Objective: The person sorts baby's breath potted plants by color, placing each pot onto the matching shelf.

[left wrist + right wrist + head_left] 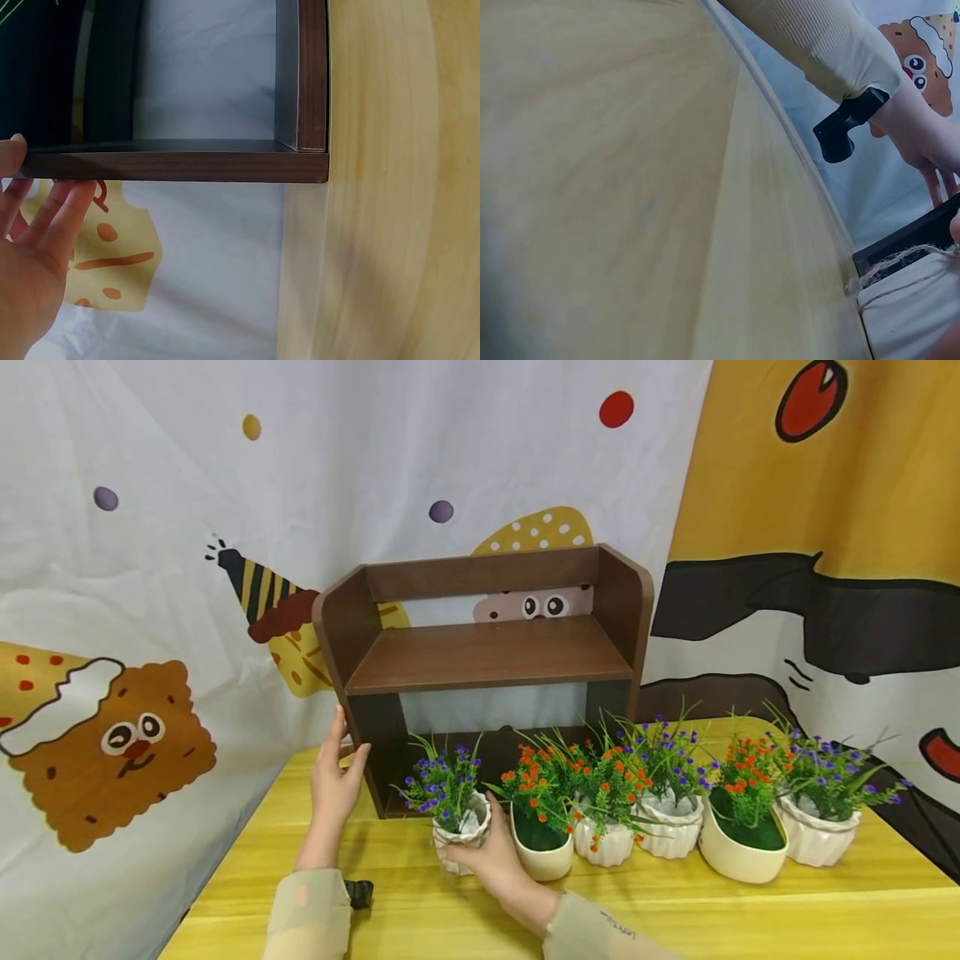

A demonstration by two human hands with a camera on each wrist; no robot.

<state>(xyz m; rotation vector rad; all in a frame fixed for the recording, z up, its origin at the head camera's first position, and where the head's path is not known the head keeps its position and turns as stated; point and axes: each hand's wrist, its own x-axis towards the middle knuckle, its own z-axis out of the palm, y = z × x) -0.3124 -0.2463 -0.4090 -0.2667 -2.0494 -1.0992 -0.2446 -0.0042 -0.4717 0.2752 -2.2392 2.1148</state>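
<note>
A small brown two-tier wooden shelf (487, 652) stands on the table. My left hand (336, 777) is at its left side panel (180, 166), thumb at the panel's front edge and fingers against the outer face. With my right hand (498, 860) I grip a white ribbed flowerpot (461, 835) holding a plant with purple flowers (446, 781), just before the shelf's lower left opening. In the right wrist view the white pot (911, 307) has twine round it, and only a bit of the right hand shows at the edge.
To the right of the held pot runs a row of several white pots, among them an oval one with orange flowers (543, 856) and a ribbed one with purple flowers (817, 831). The table (420, 918) is yellowish wood. Behind hangs a printed cloth (337, 460).
</note>
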